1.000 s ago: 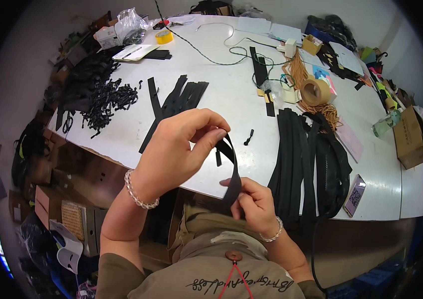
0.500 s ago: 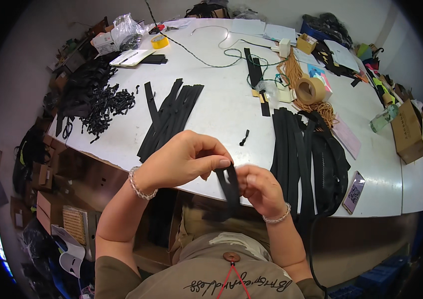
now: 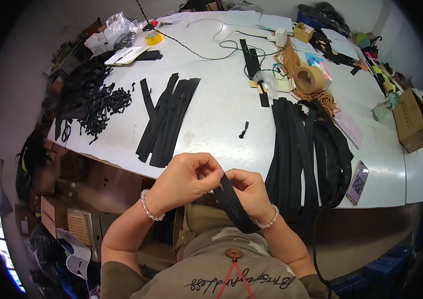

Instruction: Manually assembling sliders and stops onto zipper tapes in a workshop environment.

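Left hand [image 3: 184, 182]: my fingertips pinch the black strap [image 3: 234, 207].
Right hand [image 3: 251, 192]: my fingers grip the same strap.
Done: flat strap stack [image 3: 166, 119].
Left: draped strap bundle [image 3: 296, 149].

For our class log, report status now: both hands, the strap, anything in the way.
Left hand and right hand both pinching the black strap, close to the body. Strap hangs off the table edge. Nothing between the hands.
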The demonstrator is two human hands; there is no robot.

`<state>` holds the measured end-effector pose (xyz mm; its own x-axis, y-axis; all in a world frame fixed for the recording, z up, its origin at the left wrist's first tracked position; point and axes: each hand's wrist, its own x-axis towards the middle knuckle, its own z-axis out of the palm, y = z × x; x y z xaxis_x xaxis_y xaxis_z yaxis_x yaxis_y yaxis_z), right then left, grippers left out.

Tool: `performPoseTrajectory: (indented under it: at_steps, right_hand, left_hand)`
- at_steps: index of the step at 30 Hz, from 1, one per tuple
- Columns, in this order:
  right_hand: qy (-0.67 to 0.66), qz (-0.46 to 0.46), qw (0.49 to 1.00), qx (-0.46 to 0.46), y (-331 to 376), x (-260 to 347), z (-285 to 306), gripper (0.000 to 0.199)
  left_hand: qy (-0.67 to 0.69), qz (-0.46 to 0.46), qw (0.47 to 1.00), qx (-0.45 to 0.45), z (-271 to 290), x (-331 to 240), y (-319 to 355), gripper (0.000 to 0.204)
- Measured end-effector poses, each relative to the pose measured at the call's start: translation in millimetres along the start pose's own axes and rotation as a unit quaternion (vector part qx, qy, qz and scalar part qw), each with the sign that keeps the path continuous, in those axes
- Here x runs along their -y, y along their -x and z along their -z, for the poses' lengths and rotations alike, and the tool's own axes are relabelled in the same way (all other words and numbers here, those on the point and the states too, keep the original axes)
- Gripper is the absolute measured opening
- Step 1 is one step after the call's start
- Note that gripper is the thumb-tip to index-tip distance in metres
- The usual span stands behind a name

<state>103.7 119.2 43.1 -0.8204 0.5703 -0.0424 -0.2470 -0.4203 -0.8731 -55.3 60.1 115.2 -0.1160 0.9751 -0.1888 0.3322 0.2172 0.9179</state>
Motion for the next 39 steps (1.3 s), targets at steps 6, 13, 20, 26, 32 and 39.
performPoseTrajectory:
  at_steps: [6, 13, 20, 26, 32, 39]
  right_hand:
    - [0.068, -0.027, 0.997, 0.03, 1, 0, -1, 0.015]
    - [0.205, 0.114, 0.972, 0.024, 4, -4, -6, 0.009]
    - [0.296, 0.19, 0.935, 0.036, 10, -6, -13, 0.005]
    - [0.327, 0.174, 0.927, 0.063, 15, -7, -10, 0.009]
    - [0.27, 0.134, 0.953, 0.015, 22, -10, -7, 0.017]
    - [0.312, 0.178, 0.931, -0.065, 24, 11, -2, 0.021]
  left_hand:
    - [0.054, 0.036, 0.997, 0.029, 0, 17, 1, 0.015]
    - [0.256, 0.031, 0.964, 0.066, -5, 41, 5, 0.019]
    - [0.332, 0.022, 0.939, 0.084, -11, 61, 18, 0.02]
    - [0.316, 0.077, 0.94, 0.103, -6, 52, 24, 0.021]
    - [0.263, -0.015, 0.963, 0.056, -12, 47, 34, 0.014]
    - [0.238, -0.047, 0.97, -0.023, -19, 48, 42, 0.018]
